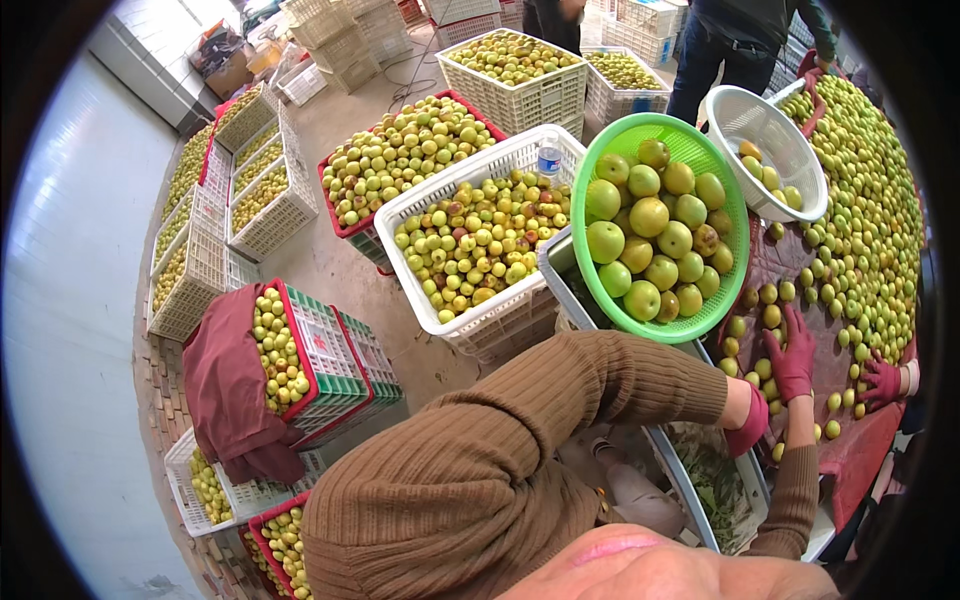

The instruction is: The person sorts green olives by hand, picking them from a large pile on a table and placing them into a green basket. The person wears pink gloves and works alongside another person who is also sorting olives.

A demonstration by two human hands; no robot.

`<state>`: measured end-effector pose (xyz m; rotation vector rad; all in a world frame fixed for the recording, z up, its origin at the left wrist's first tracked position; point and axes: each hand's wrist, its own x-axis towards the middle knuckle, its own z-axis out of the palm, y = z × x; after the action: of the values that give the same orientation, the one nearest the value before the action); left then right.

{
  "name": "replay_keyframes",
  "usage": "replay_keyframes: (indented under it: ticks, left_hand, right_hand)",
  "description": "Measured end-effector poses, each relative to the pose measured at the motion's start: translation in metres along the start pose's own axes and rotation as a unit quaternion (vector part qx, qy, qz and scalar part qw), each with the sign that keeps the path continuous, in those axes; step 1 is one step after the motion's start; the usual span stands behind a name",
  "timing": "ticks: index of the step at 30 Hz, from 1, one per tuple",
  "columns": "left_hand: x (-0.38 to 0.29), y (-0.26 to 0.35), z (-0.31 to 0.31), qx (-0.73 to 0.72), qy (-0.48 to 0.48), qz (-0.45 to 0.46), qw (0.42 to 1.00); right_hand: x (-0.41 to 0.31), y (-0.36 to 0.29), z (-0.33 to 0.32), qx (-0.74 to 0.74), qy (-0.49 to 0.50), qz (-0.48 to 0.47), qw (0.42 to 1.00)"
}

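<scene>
My left hand, in a pink glove, hangs bent at the near edge of the sorting table; its fingers are hidden, so its hold cannot be told. My right hand, also gloved, lies with fingers spread against round green-yellow fruits, which look like jujubes, on a dark red sheet. A large heap of the same fruit covers the table's far part. Nearer stands a bright green plastic basket of larger-looking fruits. Behind it, a white colander holds several fruits.
Another person's gloved hand is at the heap's right. A standing person is behind the colander. A white crate with fruits and a plastic bottle stands left. Below my arms, a trough holds leaves. More filled crates line the floor.
</scene>
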<state>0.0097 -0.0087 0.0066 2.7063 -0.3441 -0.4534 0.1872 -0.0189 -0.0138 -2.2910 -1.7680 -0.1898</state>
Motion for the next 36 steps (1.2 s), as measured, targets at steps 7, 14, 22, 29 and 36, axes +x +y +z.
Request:
replay_keyframes:
  ticks: [7,14,22,29,36]
  left_hand:
    - [-0.003,-0.006,0.012,-0.008,0.027,-0.029,0.999]
    - [0.027,-0.002,0.022,-0.066,0.133,0.121,0.981]
    - [-0.017,0.000,-0.001,-0.041,0.046,0.046,0.997]
    - [-0.038,0.006,-0.022,-0.029,0.027,0.063,0.997]
    - [-0.004,0.010,-0.008,0.103,0.034,0.137,0.985]
  right_hand:
    - [0.110,-0.013,-0.008,0.298,0.036,0.115,0.947]
    - [0.235,0.087,0.095,0.079,0.022,0.030,0.996]
    - [0.185,-0.026,0.094,0.111,0.085,-0.133,0.981]
    - [0.066,-0.081,0.006,0.134,0.001,-0.180,0.974]
    - [-0.016,-0.085,-0.046,0.281,-0.215,-0.207,0.912]
